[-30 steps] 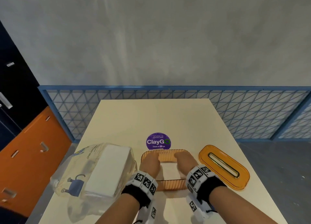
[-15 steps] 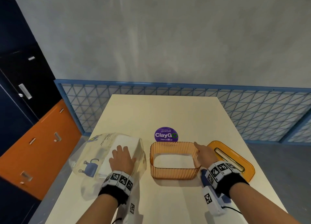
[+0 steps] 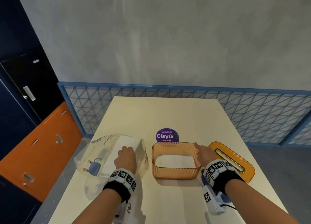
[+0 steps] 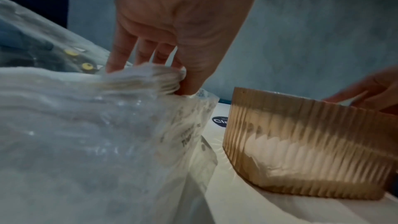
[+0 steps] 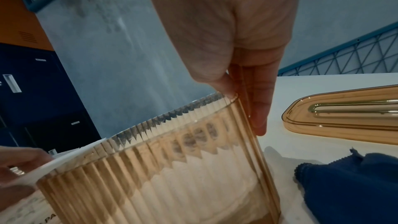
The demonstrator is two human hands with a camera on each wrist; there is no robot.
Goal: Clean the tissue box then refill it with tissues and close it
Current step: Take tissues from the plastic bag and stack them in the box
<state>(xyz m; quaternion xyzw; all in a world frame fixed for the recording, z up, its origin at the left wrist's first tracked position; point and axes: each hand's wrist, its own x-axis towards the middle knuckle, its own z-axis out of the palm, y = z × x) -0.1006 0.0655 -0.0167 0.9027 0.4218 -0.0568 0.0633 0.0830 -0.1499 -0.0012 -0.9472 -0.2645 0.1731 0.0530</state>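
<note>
On the cream surface, near centre: open ribbed amber tissue box, some white tissues already in its bottom.
Right hand grips the box's right wall, thumb inside, fingers outside. Left hand pinches a stack of tissues in the clear pack left of the box. Lid lies right; blue cloth apparently under the right wrist.

The dark blue cloth ran off the right wrist view's lower right corner, and from the head view it lay almost wholly hidden under the right wrist. The left hand covered the near end of the white tissue stack, its fingertips out of sight in the folds. The small print on the clear plastic tissue bag was too blurred to read.
</note>
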